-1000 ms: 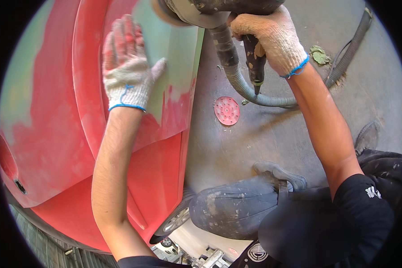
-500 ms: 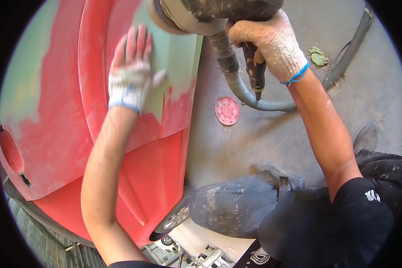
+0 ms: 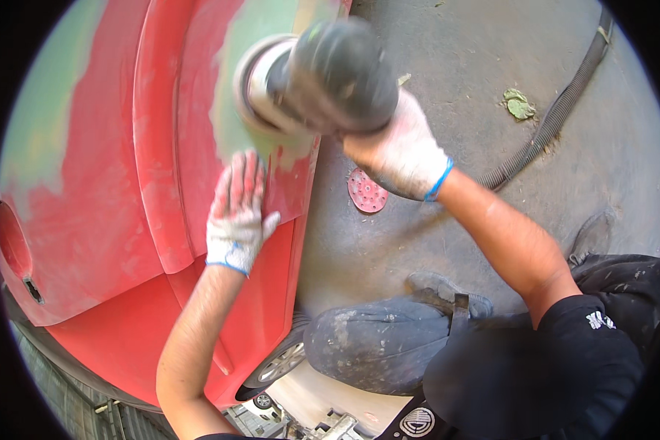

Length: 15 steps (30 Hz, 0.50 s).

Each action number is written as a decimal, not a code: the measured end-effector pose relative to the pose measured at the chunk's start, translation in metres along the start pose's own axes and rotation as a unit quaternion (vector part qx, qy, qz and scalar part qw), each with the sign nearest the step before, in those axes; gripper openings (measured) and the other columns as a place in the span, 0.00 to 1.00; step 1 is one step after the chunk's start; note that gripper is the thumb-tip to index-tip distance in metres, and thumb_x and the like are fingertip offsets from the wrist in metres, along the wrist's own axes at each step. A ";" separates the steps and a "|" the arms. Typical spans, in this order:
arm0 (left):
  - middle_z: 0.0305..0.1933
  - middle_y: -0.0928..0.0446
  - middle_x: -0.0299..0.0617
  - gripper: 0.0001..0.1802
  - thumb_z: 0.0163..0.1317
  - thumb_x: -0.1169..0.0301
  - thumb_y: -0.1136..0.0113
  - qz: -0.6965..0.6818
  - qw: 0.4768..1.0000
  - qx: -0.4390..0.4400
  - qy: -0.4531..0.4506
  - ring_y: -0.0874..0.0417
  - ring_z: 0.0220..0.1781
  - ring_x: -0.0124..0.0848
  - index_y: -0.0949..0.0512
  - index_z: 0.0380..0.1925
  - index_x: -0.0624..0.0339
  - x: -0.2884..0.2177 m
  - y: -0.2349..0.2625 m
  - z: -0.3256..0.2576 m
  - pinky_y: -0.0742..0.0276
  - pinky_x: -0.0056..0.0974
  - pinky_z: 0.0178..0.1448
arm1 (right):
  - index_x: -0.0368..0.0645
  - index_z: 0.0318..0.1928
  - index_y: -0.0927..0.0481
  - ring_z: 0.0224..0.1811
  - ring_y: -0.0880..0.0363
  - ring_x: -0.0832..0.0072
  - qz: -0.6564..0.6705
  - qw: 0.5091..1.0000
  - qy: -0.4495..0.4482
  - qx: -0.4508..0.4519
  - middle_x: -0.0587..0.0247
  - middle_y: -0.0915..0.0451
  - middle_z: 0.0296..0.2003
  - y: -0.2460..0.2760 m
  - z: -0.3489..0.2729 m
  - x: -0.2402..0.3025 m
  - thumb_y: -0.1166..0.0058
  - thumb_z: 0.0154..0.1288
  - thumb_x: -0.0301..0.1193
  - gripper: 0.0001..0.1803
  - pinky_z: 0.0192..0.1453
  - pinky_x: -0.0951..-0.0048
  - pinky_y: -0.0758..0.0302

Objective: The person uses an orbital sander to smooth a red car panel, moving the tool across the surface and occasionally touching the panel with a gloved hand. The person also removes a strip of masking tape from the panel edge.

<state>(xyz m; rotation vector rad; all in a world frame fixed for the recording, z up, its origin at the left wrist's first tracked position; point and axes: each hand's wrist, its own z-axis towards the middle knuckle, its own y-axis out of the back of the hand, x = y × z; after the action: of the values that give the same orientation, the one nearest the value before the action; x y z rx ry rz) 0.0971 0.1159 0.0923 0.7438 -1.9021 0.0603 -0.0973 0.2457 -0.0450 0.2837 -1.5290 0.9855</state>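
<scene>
A red car body panel [image 3: 117,220] with pale green filler patches fills the left half of the view. My left hand [image 3: 236,213], in a white glove stained red, lies flat and open on the panel just below a green patch. My right hand [image 3: 397,150], in a white glove with a blue cuff, grips a grey round power sander [image 3: 315,79]. The sander's pad presses against the green filler near the panel's right edge, just above my left hand.
A used red sanding disc [image 3: 367,191] lies on the grey concrete floor [image 3: 455,66] beside the panel. A black ribbed hose [image 3: 557,110] curves across the floor at upper right, near a crumpled green scrap [image 3: 519,104]. My bent knee [image 3: 374,345] and shoe [image 3: 440,290] are below.
The sander has come down from the top edge onto the green filler. My left hand has slid down the panel, and my right hand has shifted left with the sander.
</scene>
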 end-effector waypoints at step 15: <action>0.67 0.35 0.49 0.41 0.47 0.58 0.33 -0.340 0.939 -0.017 -0.052 0.37 0.70 0.44 0.33 0.61 0.64 -0.071 0.017 -0.036 0.40 0.49 0.71 | 0.34 0.45 0.23 0.38 0.18 0.71 0.054 0.998 0.020 0.016 0.55 0.16 0.37 0.031 0.031 0.008 0.41 0.46 0.25 0.21 0.46 0.68 0.22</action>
<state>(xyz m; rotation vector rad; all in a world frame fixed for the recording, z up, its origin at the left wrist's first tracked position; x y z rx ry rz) 0.1359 0.1763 0.0533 1.3616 -1.6399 -0.4521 -0.1416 0.2453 -0.0480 0.2037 -1.5052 1.0955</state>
